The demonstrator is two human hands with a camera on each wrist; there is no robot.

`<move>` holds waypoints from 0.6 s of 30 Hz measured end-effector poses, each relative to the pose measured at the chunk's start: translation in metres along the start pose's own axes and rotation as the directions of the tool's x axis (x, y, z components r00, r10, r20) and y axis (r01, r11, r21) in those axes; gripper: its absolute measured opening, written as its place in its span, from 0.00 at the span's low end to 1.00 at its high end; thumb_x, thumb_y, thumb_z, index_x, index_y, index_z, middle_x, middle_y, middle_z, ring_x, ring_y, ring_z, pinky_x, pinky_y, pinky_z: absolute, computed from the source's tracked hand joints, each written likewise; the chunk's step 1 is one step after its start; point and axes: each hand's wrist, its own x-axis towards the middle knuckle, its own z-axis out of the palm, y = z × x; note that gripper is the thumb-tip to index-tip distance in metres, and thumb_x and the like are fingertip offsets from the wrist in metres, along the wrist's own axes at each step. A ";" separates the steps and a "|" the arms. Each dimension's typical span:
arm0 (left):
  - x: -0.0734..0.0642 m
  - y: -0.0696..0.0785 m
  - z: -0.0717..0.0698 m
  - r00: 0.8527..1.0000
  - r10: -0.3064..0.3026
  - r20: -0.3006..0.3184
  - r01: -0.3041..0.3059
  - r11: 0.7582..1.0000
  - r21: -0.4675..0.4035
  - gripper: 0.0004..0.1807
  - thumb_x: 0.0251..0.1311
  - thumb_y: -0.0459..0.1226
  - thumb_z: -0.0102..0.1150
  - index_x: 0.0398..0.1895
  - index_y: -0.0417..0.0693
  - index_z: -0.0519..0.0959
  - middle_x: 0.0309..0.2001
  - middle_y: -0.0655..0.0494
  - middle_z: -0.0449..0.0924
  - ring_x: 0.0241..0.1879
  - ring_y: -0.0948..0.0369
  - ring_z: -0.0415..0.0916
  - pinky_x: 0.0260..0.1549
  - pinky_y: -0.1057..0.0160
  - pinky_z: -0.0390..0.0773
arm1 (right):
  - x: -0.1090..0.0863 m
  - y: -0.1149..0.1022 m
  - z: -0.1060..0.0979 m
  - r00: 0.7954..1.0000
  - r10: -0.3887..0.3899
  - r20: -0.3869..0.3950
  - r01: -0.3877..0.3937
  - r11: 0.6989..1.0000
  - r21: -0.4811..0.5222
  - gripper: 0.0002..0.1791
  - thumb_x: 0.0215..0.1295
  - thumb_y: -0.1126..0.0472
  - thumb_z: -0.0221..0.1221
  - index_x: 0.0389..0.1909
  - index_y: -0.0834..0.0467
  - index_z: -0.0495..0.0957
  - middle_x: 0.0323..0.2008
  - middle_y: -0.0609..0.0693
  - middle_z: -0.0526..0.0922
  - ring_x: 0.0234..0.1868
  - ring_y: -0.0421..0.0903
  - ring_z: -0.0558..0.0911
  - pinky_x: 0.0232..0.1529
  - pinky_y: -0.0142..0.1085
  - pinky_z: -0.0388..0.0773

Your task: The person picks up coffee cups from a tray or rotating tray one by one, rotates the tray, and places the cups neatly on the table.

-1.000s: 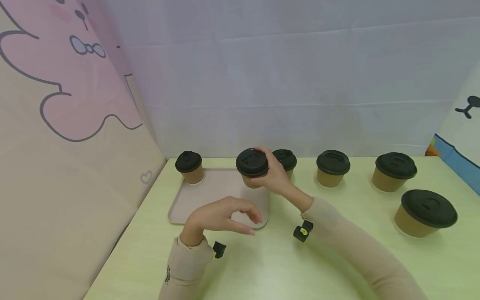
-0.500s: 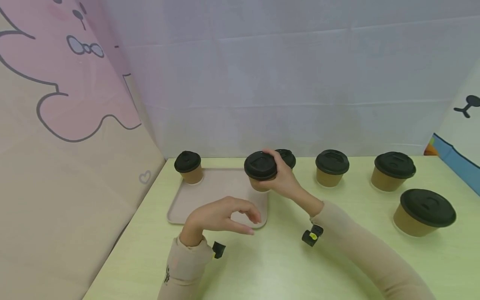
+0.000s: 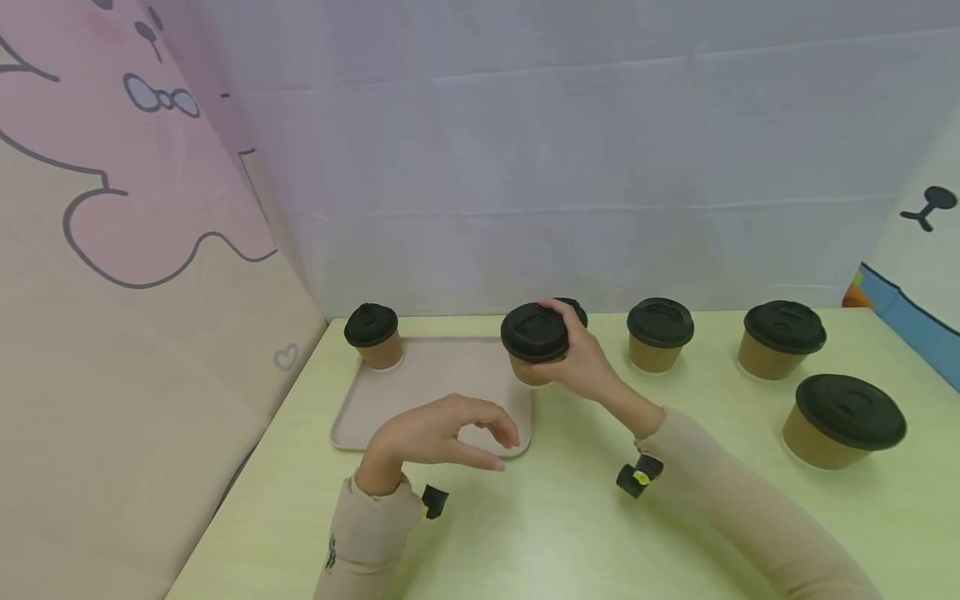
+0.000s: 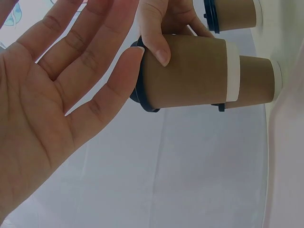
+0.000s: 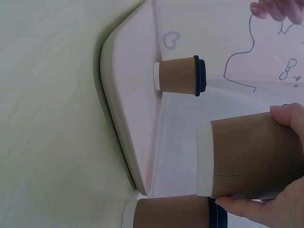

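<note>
My right hand [image 3: 583, 362] grips a brown paper coffee cup [image 5: 254, 156] with a black lid [image 3: 534, 331], fingers and thumb around its side. This cup is held up off the table, by the tray's right edge in the head view. Partly hidden behind it and the hand stands another lidded cup [image 5: 173, 212]. My left hand [image 3: 442, 432] hovers over the front of the pale pink tray [image 3: 442, 392], fingers loosely bent and holding nothing; the left wrist view shows its bare palm [image 4: 33, 109]. A smaller lidded cup [image 3: 380, 337] stands at the tray's back left.
On the right of the pale green table [image 3: 555, 533] stand a lidded cup [image 3: 658, 335], a wider one [image 3: 780, 340] and a wide, low one [image 3: 843, 421]. A white cloth [image 3: 562, 167] hangs behind, and a printed cloth [image 3: 150, 375] borders the left side.
My right hand has moved right with the cup, from over the tray toward its right edge, and now covers more of the cup behind. The left hand stays nearly still.
</note>
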 end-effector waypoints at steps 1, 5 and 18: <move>0.000 0.000 0.000 1.000 -0.001 0.001 0.001 1.000 0.000 0.12 0.58 0.39 0.59 0.44 0.46 0.76 0.42 0.56 0.80 0.46 0.66 0.76 0.50 0.69 0.74 | -0.001 0.000 -0.002 1.000 0.005 -0.004 -0.005 1.000 -0.007 0.50 0.42 0.67 0.71 0.66 0.54 0.54 0.63 0.61 0.65 0.63 0.59 0.65 0.61 0.57 0.60; 0.000 0.000 0.000 1.000 0.005 0.001 -0.005 1.000 0.008 0.11 0.58 0.39 0.59 0.43 0.46 0.76 0.41 0.56 0.80 0.46 0.67 0.76 0.50 0.69 0.74 | -0.006 0.003 -0.011 0.999 0.024 -0.021 -0.025 0.999 -0.029 0.50 0.42 0.66 0.71 0.66 0.53 0.54 0.64 0.60 0.64 0.63 0.59 0.65 0.61 0.57 0.60; 0.001 -0.001 0.001 1.000 -0.003 0.004 0.003 1.000 0.005 0.11 0.59 0.40 0.58 0.43 0.48 0.76 0.41 0.57 0.80 0.46 0.66 0.76 0.50 0.69 0.73 | -0.023 0.014 -0.031 0.997 0.048 -0.056 -0.049 0.998 -0.028 0.50 0.41 0.68 0.71 0.66 0.55 0.55 0.67 0.60 0.59 0.65 0.60 0.62 0.62 0.56 0.58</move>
